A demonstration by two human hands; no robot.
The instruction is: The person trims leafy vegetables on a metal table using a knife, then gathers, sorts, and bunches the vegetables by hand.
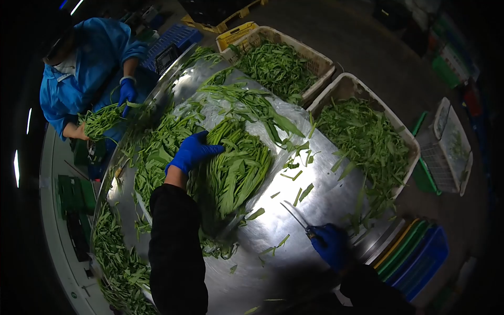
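My left hand (pixel 193 152), in a blue glove, lies on a heap of long leafy greens (pixel 236 163) on the metal table (pixel 278 226). Its thumb and fingers are apart, with the thumb pointing right over the stems; whether it grips any is unclear. Lower right, my right hand (pixel 329 245), also gloved in blue, is closed around the dark handle of a slim curved blade or scissors (pixel 295 216). The tip points up and left, over bare metal. Cut leaf pieces (pixel 306 192) lie between the tool and the heap.
Across the table at upper left, a co-worker (pixel 84 73) in blue holds a bunch of greens (pixel 102 122). Two crates of greens (pixel 338 71) (pixel 415 152) stand along the far right edge. Stacked coloured crates (pixel 415 257) are at lower right; more greens (pixel 118 262) lie along the left edge.
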